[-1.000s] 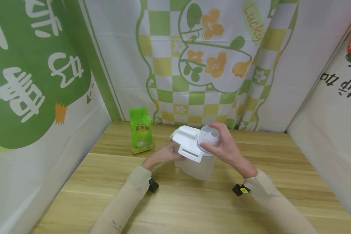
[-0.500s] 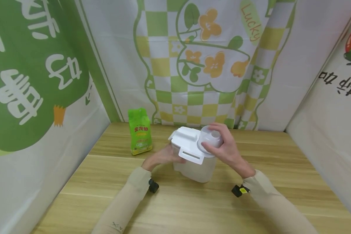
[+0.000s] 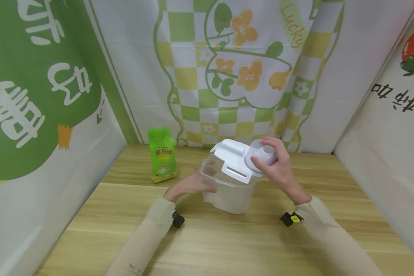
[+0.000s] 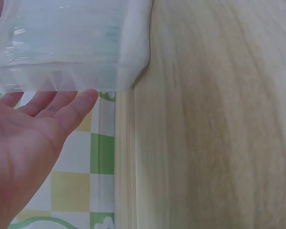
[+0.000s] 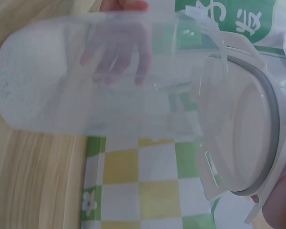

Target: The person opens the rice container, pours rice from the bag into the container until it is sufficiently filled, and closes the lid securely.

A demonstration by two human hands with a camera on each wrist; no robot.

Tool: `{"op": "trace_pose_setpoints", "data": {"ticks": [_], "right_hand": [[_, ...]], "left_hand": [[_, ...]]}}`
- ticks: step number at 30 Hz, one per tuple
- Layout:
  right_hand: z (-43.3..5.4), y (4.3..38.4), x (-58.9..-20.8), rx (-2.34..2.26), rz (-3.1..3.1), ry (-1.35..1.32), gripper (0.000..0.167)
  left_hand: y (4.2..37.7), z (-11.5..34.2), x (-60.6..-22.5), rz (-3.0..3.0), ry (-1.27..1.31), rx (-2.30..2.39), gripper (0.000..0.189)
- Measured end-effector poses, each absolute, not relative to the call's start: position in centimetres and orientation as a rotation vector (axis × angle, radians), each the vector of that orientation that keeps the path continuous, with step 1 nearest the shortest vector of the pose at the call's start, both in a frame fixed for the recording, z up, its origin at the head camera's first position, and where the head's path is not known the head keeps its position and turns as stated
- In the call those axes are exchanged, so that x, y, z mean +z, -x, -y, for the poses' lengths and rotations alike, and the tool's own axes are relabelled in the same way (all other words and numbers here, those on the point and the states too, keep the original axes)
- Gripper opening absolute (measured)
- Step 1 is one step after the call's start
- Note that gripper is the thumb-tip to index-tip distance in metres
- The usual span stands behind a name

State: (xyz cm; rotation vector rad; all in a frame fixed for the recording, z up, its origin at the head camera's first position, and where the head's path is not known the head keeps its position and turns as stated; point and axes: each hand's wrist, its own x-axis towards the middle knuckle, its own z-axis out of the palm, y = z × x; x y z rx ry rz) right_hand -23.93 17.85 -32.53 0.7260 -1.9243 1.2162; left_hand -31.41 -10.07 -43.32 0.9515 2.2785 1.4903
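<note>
A clear plastic storage container (image 3: 227, 197) stands on the wooden table, its top partly uncovered. My left hand (image 3: 189, 184) grips its left side, thumb on the near face and fingers round the back; they show through the clear wall in the right wrist view. Above and to the right of the rim, my right hand (image 3: 279, 168) holds the white lid (image 3: 232, 151) by its translucent round cap (image 3: 262, 153). The lid is tilted, and its underside with a grey seal (image 5: 271, 109) shows in the right wrist view. Nothing is visible inside the container.
An upright green bag (image 3: 163, 157) with red lettering stands on the wooden table (image 3: 227, 245), left of the container. A checkered printed cloth (image 3: 224, 115) hangs behind the table. Printed cloth walls close off both sides.
The lid has come off the container's rim and moved up and right with my right hand. My left hand stays on the container, and the head view has shifted slightly.
</note>
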Motion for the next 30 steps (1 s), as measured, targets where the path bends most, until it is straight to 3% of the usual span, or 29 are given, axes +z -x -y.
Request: {"op": "trace_pose_setpoints", "data": {"ticks": [17, 30], "right_hand": [[-23.7, 25.4, -32.5, 1.241, 1.983, -0.455, 0.041], [-29.9, 28.5, -36.1, 1.082, 2.183, -0.217, 0.043]], "left_hand": [[31.3, 10.0, -43.3, -2.292, -0.932, 1.44, 0.1], [31.1, 10.1, -43.3, -2.301, -0.87, 1.439, 0.097]]}}
